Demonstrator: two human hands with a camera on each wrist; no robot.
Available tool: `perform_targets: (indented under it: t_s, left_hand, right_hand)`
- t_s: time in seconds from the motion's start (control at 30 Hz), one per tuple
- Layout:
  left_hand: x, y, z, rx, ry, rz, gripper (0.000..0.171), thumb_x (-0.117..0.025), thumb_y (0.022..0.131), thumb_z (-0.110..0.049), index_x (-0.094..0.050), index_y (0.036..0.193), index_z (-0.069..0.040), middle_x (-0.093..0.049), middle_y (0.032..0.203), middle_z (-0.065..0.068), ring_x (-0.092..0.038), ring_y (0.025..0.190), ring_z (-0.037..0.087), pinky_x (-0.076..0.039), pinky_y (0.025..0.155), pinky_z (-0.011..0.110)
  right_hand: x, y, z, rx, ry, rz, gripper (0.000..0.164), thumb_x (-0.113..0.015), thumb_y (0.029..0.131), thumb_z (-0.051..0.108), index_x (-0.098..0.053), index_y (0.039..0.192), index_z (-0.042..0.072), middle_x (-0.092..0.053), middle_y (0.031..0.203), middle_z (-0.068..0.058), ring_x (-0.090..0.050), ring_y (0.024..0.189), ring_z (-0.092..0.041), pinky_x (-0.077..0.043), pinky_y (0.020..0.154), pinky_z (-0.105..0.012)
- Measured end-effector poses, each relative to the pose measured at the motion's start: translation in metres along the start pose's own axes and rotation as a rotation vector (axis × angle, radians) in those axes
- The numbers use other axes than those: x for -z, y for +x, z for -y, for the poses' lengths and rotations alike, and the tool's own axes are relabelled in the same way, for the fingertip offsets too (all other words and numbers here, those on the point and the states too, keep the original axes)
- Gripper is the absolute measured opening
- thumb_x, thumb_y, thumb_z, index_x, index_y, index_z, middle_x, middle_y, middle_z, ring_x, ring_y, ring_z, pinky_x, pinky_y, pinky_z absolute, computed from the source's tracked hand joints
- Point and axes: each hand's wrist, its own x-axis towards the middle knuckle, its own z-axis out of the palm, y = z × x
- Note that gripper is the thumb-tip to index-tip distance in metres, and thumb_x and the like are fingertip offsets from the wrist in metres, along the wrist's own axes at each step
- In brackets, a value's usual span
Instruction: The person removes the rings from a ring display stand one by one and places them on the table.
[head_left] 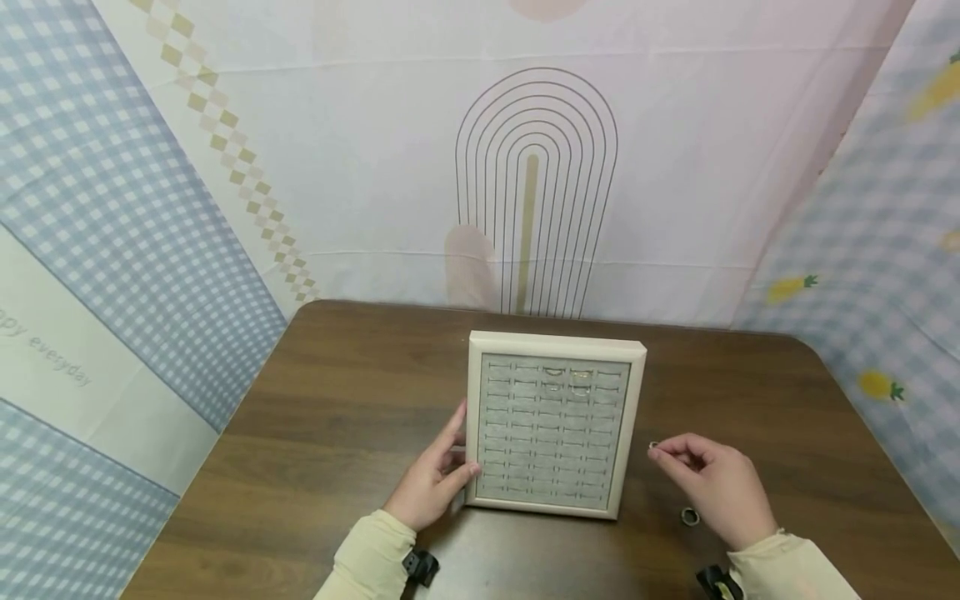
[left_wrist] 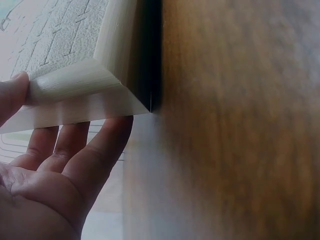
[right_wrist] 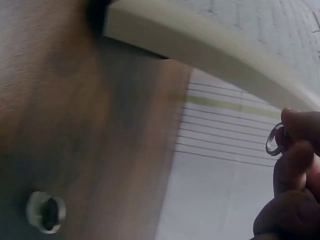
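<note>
A cream-rimmed ring display frame (head_left: 628,417) with slotted grey padding stands upright, leaning slightly back, on the table. Several rings (head_left: 555,372) sit in the slots of its upper rows. My left hand (head_left: 427,487) grips the frame's left side, thumb on the front rim, and in the left wrist view its other fingers (left_wrist: 107,142) lie along the side. To the right of the frame, my right hand (head_left: 723,492) pinches a small silver-coloured ring (right_wrist: 270,142) between thumb and finger, apart from the frame. Below that hand another ring (right_wrist: 35,210) rests on the wood.
The brown wooden table (head_left: 337,400) has rounded far corners. Behind it hangs a white cloth (head_left: 375,167) printed with arches. Blue checked cloth (head_left: 135,167) covers the left side, and another with pineapples (head_left: 862,250) the right. Dark straps with small devices (head_left: 422,567) circle both wrists.
</note>
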Motion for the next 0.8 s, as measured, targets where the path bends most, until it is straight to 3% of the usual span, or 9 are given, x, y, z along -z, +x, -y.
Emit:
perform_targets:
  t_s: [0.3,0.67,0.8]
  left_hand:
    - [-0.001,0.000,-0.001,-0.003,-0.008,0.000,0.084,-0.063,0.098,-0.008,-0.014,0.162,-0.033,-0.057,0.128,0.017,-0.066,0.110,0.030,-0.055,0.089,0.029]
    - [-0.001,0.002,0.000,-0.006,0.006,-0.005,0.085,-0.064,0.097,-0.008,-0.014,0.162,-0.033,-0.057,0.128,0.017,-0.066,0.110,0.029,-0.055,0.089,0.029]
    - [-0.001,0.002,-0.001,-0.004,0.000,-0.001,0.086,-0.064,0.097,-0.007,-0.014,0.162,-0.033,-0.057,0.128,0.017,-0.066,0.110,0.029,-0.055,0.089,0.029]
  right_hand:
    - [-0.004,-0.005,-0.027,-0.047,-0.061,0.045,0.012,-0.076,0.091,0.031,-0.076,0.086,0.020,-0.060,0.065,0.006,-0.045,0.056,-0.005,-0.036,0.054,-0.024]
    - [-0.006,-0.004,-0.057,-0.169,-0.105,0.198,0.019,-0.072,0.093,0.039,-0.077,0.086,0.023,-0.076,0.091,0.002,-0.061,0.073,-0.010,-0.046,0.063,-0.031]
    - [-0.007,-0.004,-0.063,-0.224,-0.114,0.264,0.024,-0.070,0.093,0.043,-0.075,0.085,0.021,-0.075,0.090,0.002,-0.057,0.070,-0.013,-0.043,0.062,-0.033]
